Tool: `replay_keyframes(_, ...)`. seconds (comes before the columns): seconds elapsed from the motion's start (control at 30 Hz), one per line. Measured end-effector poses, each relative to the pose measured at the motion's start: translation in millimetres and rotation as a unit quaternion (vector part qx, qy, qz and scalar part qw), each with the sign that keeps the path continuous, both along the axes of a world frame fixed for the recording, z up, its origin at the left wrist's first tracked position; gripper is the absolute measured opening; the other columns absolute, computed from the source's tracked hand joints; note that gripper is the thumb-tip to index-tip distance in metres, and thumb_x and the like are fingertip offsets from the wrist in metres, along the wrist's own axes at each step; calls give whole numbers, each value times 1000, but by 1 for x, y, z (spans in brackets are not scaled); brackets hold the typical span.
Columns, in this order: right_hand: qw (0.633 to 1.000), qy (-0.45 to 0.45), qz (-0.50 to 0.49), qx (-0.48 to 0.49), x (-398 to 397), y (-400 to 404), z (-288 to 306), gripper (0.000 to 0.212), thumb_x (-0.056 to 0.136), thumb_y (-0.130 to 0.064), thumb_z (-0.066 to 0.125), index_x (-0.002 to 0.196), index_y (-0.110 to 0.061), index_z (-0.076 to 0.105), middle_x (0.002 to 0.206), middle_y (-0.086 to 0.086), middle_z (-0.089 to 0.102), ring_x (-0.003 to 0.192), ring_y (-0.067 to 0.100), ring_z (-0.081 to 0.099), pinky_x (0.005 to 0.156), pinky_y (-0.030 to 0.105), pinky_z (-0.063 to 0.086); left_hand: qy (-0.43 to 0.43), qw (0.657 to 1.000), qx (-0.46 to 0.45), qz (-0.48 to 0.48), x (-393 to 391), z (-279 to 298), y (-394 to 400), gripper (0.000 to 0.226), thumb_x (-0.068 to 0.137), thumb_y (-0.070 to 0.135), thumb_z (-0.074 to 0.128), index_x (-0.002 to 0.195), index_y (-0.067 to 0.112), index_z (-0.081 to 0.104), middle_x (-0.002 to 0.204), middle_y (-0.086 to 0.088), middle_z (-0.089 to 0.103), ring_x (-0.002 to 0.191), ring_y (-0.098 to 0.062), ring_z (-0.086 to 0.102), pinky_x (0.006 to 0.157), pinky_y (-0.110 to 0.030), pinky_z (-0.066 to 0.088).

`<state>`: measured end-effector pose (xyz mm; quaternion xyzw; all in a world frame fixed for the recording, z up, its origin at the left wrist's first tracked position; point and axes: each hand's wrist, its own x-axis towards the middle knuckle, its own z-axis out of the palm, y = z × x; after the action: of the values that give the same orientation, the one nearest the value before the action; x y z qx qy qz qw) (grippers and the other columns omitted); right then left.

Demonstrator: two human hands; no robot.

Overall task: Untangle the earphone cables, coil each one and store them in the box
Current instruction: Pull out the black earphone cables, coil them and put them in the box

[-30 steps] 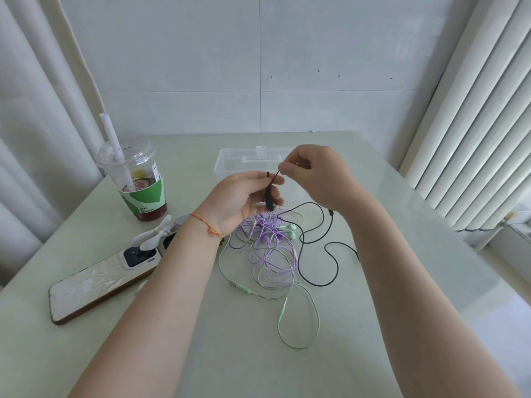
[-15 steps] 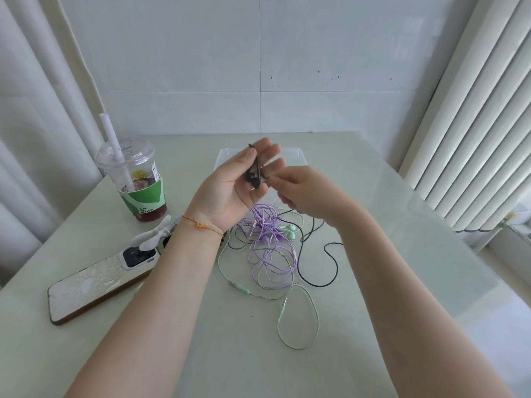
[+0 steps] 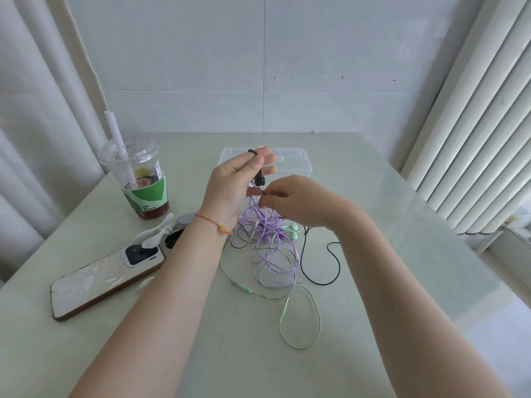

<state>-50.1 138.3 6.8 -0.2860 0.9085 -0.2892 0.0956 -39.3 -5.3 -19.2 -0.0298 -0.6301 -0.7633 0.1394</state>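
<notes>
Three earphone cables on show: one black cable (image 3: 321, 271), one purple cable (image 3: 273, 254), one green cable (image 3: 301, 326), and one clear plastic box (image 3: 298, 165) standing at the far side of the pale surface (image 3: 402, 282), behind the hands. Two hands are raised over the tangle. The left hand (image 3: 235, 188) is held upright, palm toward the right hand, fingers fairly straight, thumb pressing the black cable against them, a black loop over the forefinger tip and a black earbud hanging by the palm. The right hand (image 3: 296, 202) has its fingers curled, pinching the black cable just below that earbud. The purple cable lies in a heap of loops under the hands, the green cable trails nearest the camera with its plug on the surface, and two green earbuds sit beside the purple heap.

One drink cup (image 3: 140, 179) with a straw, one phone (image 3: 106, 280) face down, and one small white fan (image 3: 155, 234) sit to the left.

Hard to read: where black, purple and green cross beneath the hands, and the box's near wall is partly covered by the left hand's fingers.

Against half a second ago, the right hand sits slightly lower, and the black slack to the right lies in a wider curve
</notes>
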Motion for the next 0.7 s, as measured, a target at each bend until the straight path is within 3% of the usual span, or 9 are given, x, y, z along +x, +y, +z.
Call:
replay_keyframes(0.17, 999, 45, 14, 22, 5, -4, -1, 30, 97, -28, 50, 95, -1, 64, 66, 1, 46, 57, 14, 39, 50, 20, 30, -5, 1000, -21, 12, 0, -4, 5, 25, 98, 13, 55, 118, 6, 67, 109, -7, 73, 88, -10, 71, 64, -11, 46)
replay_keyframes(0.27, 997, 83, 3, -6, 4, -2, 1, 22, 95, -20, 52, 76, -12, 60, 58, -6, 40, 50, 8, 37, 48, 17, 30, -25, 998, -56, 9, -1, -5, 7, 20, 97, 8, 54, 109, 6, 70, 95, -3, 73, 73, 1, 67, 64, -12, 47)
replay_keyframes(0.4, 988, 110, -65, -89, -4, 5, 4, 12, 88, -16, 57, 95, -22, 65, 65, -10, 57, 56, 1, 50, 47, 9, 33, -91, 990, -103, -12, -3, -7, 1, 21, 98, 9, 50, 86, 13, 67, 64, 3, 66, 59, -10, 64, 62, -27, 53)
replay_keyframes(0.57, 984, 80, -70, -142, -7, 13, 9, 18, 85, -5, 55, 90, -19, 64, 76, -4, 71, 56, 10, 61, 49, 13, 43, -134, 977, -86, -139, 0, -5, -1, 29, 98, 18, 46, 77, 14, 65, 67, -5, 63, 61, -19, 60, 70, -33, 46)
replay_keyframes(0.7, 987, 85, -66, -122, -7, 16, 11, 21, 81, -5, 60, 79, -25, 68, 69, -10, 68, 51, -2, 51, 49, 8, 36, -141, 969, -83, -187, 0, -5, -1, 32, 100, 24, 44, 81, 12, 67, 67, -7, 59, 60, -21, 56, 67, -33, 45)
